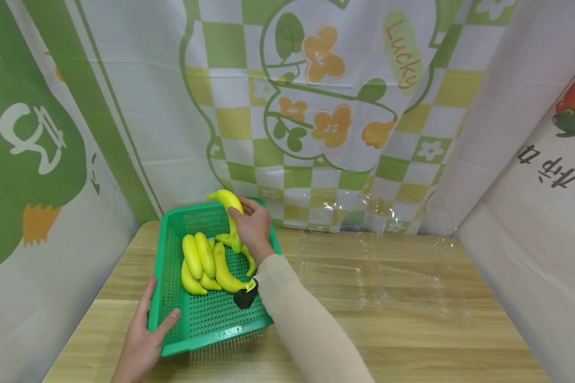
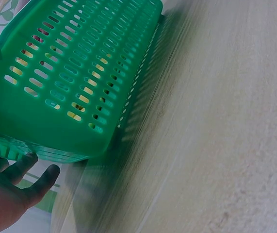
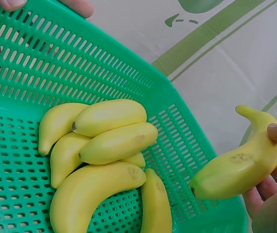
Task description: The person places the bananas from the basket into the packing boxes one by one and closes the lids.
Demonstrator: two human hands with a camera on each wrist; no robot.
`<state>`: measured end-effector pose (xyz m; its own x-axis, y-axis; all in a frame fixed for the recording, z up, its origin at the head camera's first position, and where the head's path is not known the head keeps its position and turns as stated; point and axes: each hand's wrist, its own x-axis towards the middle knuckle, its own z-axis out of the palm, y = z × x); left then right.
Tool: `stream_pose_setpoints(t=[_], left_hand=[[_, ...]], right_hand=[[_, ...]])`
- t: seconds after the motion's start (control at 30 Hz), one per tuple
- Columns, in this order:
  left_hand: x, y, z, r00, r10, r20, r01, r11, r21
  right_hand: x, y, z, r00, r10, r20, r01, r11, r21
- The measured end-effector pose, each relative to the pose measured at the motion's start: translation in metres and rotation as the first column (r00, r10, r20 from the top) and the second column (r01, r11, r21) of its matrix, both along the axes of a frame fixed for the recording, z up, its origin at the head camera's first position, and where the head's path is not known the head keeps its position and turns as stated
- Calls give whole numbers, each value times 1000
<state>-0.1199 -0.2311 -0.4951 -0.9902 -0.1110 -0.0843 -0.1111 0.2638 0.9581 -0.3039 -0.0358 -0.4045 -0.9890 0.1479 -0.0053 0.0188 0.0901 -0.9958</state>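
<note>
A green plastic basket (image 1: 230, 332) stands on the table, with several yellow bananas (image 1: 198, 258) piled inside. My left hand (image 1: 141, 332) holds the basket's left rim, thumb inside and fingers outside. In the left wrist view, the left fingers (image 2: 19, 170) lie by the outer wall. My right hand (image 1: 255, 226) grips one banana (image 1: 229, 205) above the basket's far right part. The right wrist view shows this held banana (image 3: 240, 165) pinched between thumb and fingers, apart from the bananas (image 3: 111, 138) lying on the basket floor.
Transparent plastic containers (image 1: 407, 282) stand on the wooden table (image 1: 364, 346), right of the basket. Printed curtains (image 1: 316, 175) close off the back and sides. A small black object (image 1: 244, 298) sits by the right wrist.
</note>
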Motion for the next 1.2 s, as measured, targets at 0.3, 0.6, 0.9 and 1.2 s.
stream_pose_setpoints(t=[0.3, 0.6, 0.9, 1.2], left_hand=[[-1, 0, 1, 1000, -8, 7, 8, 1000, -5], [-2, 1, 1, 999, -4, 37, 5, 1000, -11], [-3, 0, 2, 998, -9, 65, 10, 1000, -19], [-4, 0, 1, 997, -6, 74, 7, 1000, -13]], right_hand=[[0, 6, -2, 1000, -1, 8, 1, 1000, -10], [2, 15, -2, 1000, -14, 5, 14, 1000, -3], [8, 30, 0, 1000, -16, 6, 16, 1000, -5], [11, 50, 1, 1000, -16, -22, 16, 1000, 1]])
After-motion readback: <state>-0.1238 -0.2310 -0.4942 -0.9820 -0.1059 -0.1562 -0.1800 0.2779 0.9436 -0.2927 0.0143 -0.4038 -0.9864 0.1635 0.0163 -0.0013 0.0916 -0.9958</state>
